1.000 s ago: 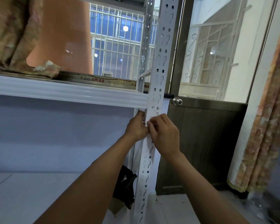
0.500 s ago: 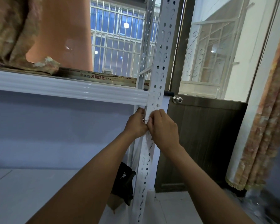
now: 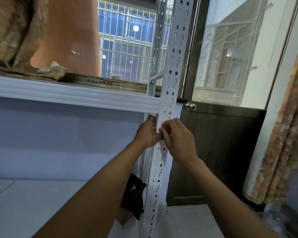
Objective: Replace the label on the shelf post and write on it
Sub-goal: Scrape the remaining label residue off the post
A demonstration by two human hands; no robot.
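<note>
Nearest, two bare forearms reach up from the lower edge toward one spot.

1. Left grip: a bare hand, fingers curled round the left edge of the shelf post, thumb lying toward its front face. Clamped on the post.
2. Right grip: a bare hand, fingertips bunched and pinching at the post's front face, touching the left thumb. Clamped on the label.
3. Label: a pale strip on the post's front face, just under the shelf beam, its lower end at the fingertips. White on white, so its outline is hard to tell.
4. Shelf post: white, upright, punched with rows of slots and holes.
5. Black bag: beside the foot of the post, behind it.
6. Lower shelf board: pale, to the left.
7. Upper shelf, on the beam: crumpled patterned fabric, an orange cone-shaped object, and a flat printed carton.
8. Door: dark wood panel, glass above, round metal knob just right of the post.
9. Curtain: patterned, far right.
10. Window grille: white bars, farthest.
</note>
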